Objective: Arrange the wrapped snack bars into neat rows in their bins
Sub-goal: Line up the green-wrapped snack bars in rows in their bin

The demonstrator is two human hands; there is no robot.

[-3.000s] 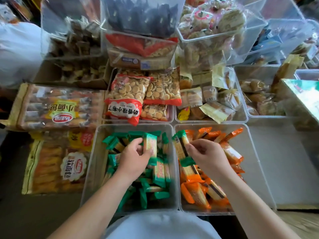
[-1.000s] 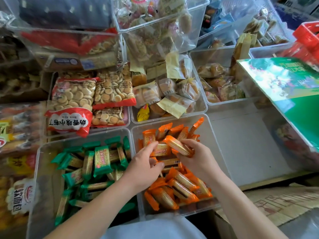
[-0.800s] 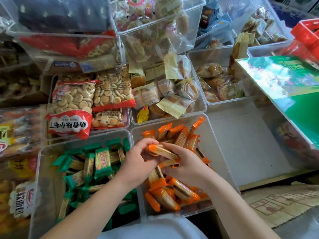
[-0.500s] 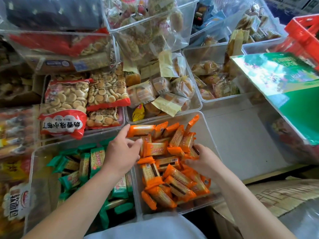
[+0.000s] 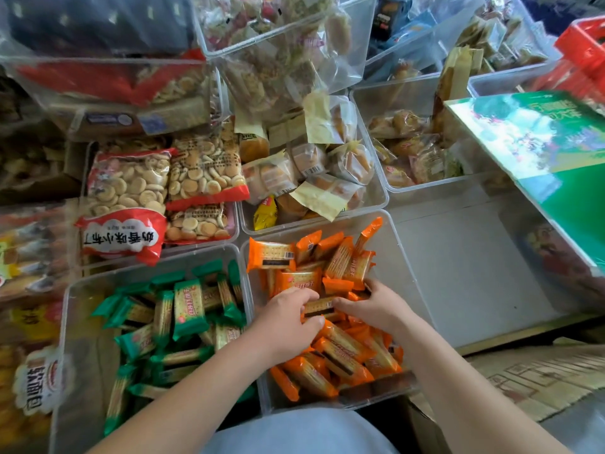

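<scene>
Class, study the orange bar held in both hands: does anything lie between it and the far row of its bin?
The left hand and right hand grip the bar. Loose orange bars lie just beyond it, before the far row of the bin; nothing visible stands above them.

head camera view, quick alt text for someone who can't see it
The left hand and right hand hold one orange-wrapped snack bar between them inside a clear bin of such bars. A second bin of green-wrapped bars sits to its left.
</scene>
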